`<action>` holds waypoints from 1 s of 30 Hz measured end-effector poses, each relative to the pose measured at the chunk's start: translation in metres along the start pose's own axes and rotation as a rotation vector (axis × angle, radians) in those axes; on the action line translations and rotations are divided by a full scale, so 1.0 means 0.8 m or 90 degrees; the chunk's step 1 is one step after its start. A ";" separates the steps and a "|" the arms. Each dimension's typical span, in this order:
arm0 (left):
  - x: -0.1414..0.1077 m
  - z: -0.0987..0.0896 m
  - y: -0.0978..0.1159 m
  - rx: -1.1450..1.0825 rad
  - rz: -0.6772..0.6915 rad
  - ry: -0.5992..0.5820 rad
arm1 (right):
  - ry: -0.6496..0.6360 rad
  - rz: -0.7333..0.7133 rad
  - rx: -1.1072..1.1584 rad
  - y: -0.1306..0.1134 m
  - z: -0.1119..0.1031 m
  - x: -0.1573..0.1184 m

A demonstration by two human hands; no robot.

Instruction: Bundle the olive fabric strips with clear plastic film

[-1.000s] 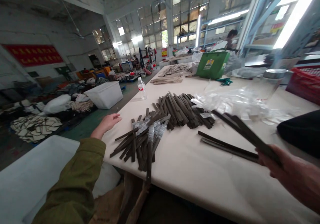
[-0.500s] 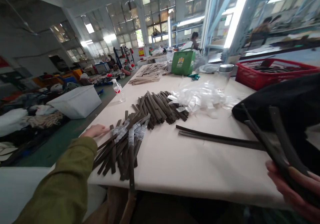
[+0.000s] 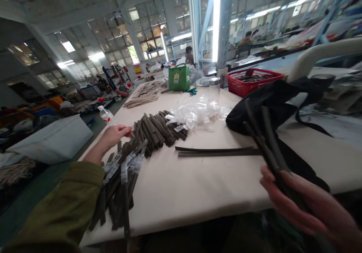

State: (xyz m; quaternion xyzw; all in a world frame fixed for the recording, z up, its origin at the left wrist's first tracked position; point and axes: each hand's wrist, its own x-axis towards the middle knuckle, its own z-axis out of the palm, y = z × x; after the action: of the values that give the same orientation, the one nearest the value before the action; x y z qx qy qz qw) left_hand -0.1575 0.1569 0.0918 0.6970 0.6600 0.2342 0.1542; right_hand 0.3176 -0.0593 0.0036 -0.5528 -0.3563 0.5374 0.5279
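Note:
My right hand [image 3: 294,196] is wrapped round a few dark grey-brown strips [image 3: 268,140], which look like flat fabric straps. Their upper ends fan out above the fingers. At the left, my left hand [image 3: 115,134] is closed in a pinch beside a heap of similar strips [image 3: 152,132]; what lies between its fingertips, if anything, is hidden. Below that hand is a loose pile of strips bound with clear wrapping [image 3: 124,172], some hanging past the table edge. Two long strips [image 3: 215,152] lie side by side in the middle of the table.
On the pale table [image 3: 203,185] are crumpled clear plastic bags [image 3: 198,113], a green bag [image 3: 179,78], a lidded jar [image 3: 214,85] and a plastic bottle [image 3: 106,115]. A red basket [image 3: 246,87] and black cloth bag [image 3: 254,109] stand right. A white bin [image 3: 53,140] is left.
My left hand has risen from the wrapped strips to beside the heap, its fingers now pinched. My right hand, still holding strips, is nearer the middle. The view has turned right.

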 end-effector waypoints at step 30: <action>-0.192 0.272 0.164 -0.589 -0.070 -0.156 | -0.143 -0.084 0.007 0.053 0.101 0.063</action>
State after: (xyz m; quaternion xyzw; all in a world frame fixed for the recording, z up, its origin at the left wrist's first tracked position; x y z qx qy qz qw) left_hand 0.0657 0.0141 -0.0417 0.5418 0.4990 0.4112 0.5370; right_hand 0.2406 -0.0029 -0.0376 -0.4617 -0.4460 0.5621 0.5215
